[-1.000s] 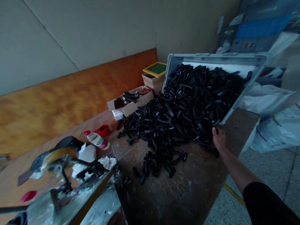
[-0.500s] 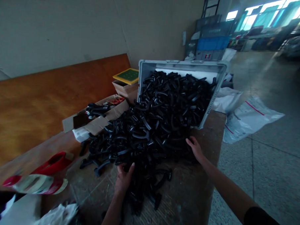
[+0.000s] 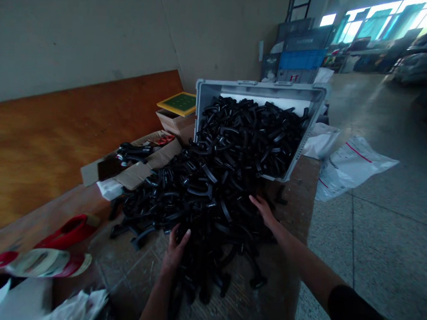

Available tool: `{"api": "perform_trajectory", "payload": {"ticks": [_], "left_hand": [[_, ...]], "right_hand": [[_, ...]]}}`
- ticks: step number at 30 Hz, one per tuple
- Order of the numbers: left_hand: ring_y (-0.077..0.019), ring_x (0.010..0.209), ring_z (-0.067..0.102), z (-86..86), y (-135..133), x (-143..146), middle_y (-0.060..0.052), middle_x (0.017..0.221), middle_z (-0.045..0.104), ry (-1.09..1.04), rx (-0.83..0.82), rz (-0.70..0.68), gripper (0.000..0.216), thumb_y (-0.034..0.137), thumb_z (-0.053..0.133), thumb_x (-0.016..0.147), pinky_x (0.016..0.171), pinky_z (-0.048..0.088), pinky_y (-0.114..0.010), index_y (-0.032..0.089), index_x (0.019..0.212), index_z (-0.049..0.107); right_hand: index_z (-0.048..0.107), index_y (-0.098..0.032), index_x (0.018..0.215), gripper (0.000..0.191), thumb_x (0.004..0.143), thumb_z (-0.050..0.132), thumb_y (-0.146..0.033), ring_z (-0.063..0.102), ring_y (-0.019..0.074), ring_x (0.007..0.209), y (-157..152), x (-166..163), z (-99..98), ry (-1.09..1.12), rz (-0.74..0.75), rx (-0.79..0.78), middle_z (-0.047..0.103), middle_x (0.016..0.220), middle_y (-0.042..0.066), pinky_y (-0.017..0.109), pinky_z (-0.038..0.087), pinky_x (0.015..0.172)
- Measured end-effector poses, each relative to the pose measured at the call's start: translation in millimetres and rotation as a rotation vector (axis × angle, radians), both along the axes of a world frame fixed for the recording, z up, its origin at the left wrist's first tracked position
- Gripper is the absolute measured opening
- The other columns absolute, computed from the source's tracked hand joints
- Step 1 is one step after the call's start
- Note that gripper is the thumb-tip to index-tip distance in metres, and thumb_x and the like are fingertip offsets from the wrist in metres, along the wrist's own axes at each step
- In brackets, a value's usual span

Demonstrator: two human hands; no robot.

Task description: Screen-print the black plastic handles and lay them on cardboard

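A large heap of curved black plastic handles [image 3: 201, 190] spills from a tipped grey crate [image 3: 262, 85] onto the table [image 3: 134, 265]. At the heap's near left edge is my left hand [image 3: 176, 248], thumb and fingers apart, touching the handles or close beside them. My right hand [image 3: 262, 210] reaches over the heap's right side with fingers stretched out against the handles. Part of its fingers is lost among the dark parts. Several handles lie loose in front, between my forearms. One stray handle [image 3: 281, 195] sits near the crate's lower corner.
Left of the heap are an open cardboard box [image 3: 147, 164] with tools, a red object [image 3: 69, 230] and a bottle lying on its side [image 3: 42, 262]. A green-and-yellow board [image 3: 178, 103] tops another box. White bags [image 3: 354, 168] stand beyond the table's right edge.
My right hand has moved left and inward over the heap, and more handles now lie toward the front. My left hand stays near the same spot. The view has shifted slightly.
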State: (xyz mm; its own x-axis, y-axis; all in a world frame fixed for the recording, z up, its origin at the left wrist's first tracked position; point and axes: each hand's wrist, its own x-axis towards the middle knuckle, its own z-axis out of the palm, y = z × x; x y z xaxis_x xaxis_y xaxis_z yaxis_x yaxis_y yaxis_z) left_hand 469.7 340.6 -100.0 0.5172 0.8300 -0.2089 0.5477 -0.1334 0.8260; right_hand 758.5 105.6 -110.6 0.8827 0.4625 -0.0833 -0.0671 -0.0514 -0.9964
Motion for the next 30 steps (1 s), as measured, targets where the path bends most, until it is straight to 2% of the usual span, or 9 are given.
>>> {"api": "perform_trajectory", "payload": {"ticks": [4,9,15,20,23,26,28,30], "left_hand": [[-0.0272,0.119,0.06,6.4,-14.8,-6.3,-0.008,0.123,0.066,0.116,-0.039,-0.025,0.061,0.062,0.057,0.082,0.101,0.046,-0.042,0.028,0.132,0.051],[-0.0271,0.114,0.062,9.8,-52.0,-18.0,-0.008,0.122,0.067,0.193,-0.002,-0.033,0.049,0.057,0.052,0.086,0.097,0.047,-0.039,0.026,0.124,0.056],[-0.0252,0.104,0.067,5.6,-86.9,-48.5,-0.007,0.112,0.071,0.233,-0.003,-0.01,0.046,0.055,0.048,0.089,0.087,0.05,-0.035,0.026,0.124,0.057],[-0.0226,0.104,0.067,7.0,-114.0,-78.4,-0.005,0.114,0.071,0.167,-0.05,0.025,0.044,0.053,0.052,0.087,0.088,0.051,-0.033,0.026,0.121,0.055],[-0.0232,0.104,0.068,13.4,-124.9,-98.1,-0.007,0.113,0.071,0.161,-0.069,0.075,0.046,0.052,0.054,0.085,0.088,0.051,-0.034,0.024,0.121,0.054],[-0.0244,0.098,0.07,22.1,-132.7,-117.1,-0.009,0.108,0.072,0.191,-0.087,0.133,0.046,0.049,0.054,0.085,0.083,0.053,-0.035,0.021,0.122,0.054],[-0.0248,0.1,0.069,27.3,-139.5,-126.9,-0.009,0.112,0.071,0.189,-0.067,0.141,0.047,0.045,0.053,0.086,0.086,0.053,-0.036,0.021,0.126,0.052],[-0.0255,0.112,0.065,30.1,-149.1,-133.1,-0.01,0.122,0.067,0.181,-0.013,0.155,0.05,0.041,0.052,0.086,0.096,0.05,-0.037,0.021,0.132,0.048]], "right_hand": [[0.073,-0.02,0.094,0.053,0.069,0.068,-0.067,0.067,0.0265,0.09,2.7,-26.9,0.2,0.1,0.022,0.004,0.074,0.092,0.004,0.039,0.05,0.086],[0.073,-0.022,0.099,0.049,0.072,0.068,-0.062,0.064,0.0273,0.103,7.0,-59.7,4.8,0.043,0.066,0.047,0.073,0.103,0.003,0.04,0.045,0.096],[0.074,-0.026,0.102,0.052,0.071,0.066,-0.067,0.056,0.028,0.116,8.4,-104.7,1.6,-0.136,0.049,-0.138,0.067,0.115,0.006,0.045,0.036,0.107],[0.074,-0.029,0.101,0.047,0.071,0.069,-0.065,0.045,0.0327,0.128,14.2,-158.5,4.8,-0.22,0.068,-0.226,0.056,0.129,0.007,0.051,0.031,0.11],[0.073,-0.029,0.104,0.043,0.071,0.075,-0.057,0.036,0.0364,0.134,11.0,-197.8,16.1,-0.356,0.179,-0.266,0.049,0.139,0.008,0.055,0.03,0.111],[0.067,-0.033,0.121,0.057,0.07,0.077,-0.056,0.026,0.0409,0.14,-3.3,-231.9,31.9,-0.497,0.399,-0.287,0.04,0.15,0.008,0.06,0.031,0.109],[0.061,-0.036,0.13,0.068,0.067,0.078,-0.058,0.026,0.0424,0.141,-17.0,-240.4,43.7,-0.576,0.617,-0.281,0.035,0.155,0.007,0.06,0.035,0.106],[0.06,-0.038,0.131,0.064,0.072,0.075,-0.056,0.037,0.0382,0.137,-31.5,-227.4,54.4,-0.628,0.77,-0.255,0.037,0.155,0.005,0.055,0.039,0.105]]}}
